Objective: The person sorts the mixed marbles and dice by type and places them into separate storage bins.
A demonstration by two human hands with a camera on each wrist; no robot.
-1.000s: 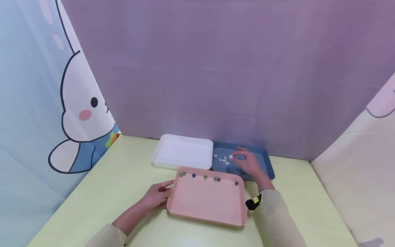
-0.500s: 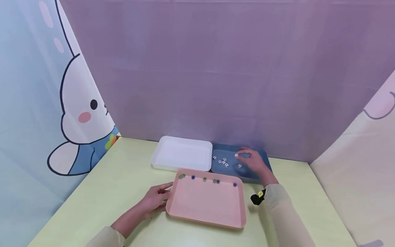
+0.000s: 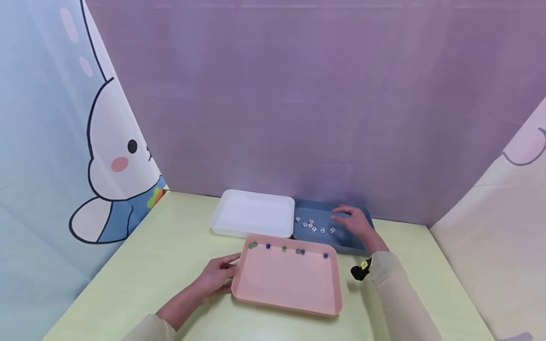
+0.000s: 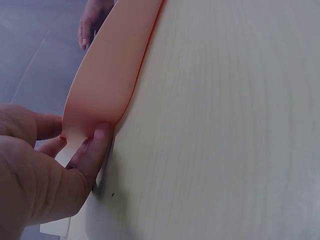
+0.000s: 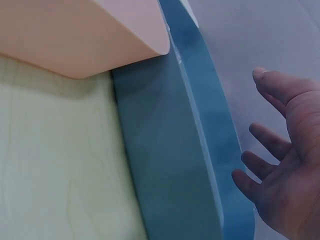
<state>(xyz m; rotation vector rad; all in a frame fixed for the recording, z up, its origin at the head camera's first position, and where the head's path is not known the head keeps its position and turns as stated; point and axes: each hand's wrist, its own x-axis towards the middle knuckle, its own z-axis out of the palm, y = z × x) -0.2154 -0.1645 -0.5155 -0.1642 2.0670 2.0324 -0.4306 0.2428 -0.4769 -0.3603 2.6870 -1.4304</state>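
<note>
Left hand (image 3: 218, 273) holds the pink tray (image 3: 290, 282) at its left side, fingers against the outer wall; right hand (image 3: 354, 221), fingers spread and holding nothing, hovers over the right part of the blue tray (image 3: 313, 209); seven white dice (image 3: 323, 230) lie in the blue tray, some bunched together; small green and blue pieces (image 3: 284, 248) lie along the pink tray's far wall; the white tray (image 3: 255, 213) stands just beside the blue one on the worktop (image 3: 179, 232).

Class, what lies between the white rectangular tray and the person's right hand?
Several small white cubic dice, lying in the blue rectangular tray; the head view shows this.
</note>
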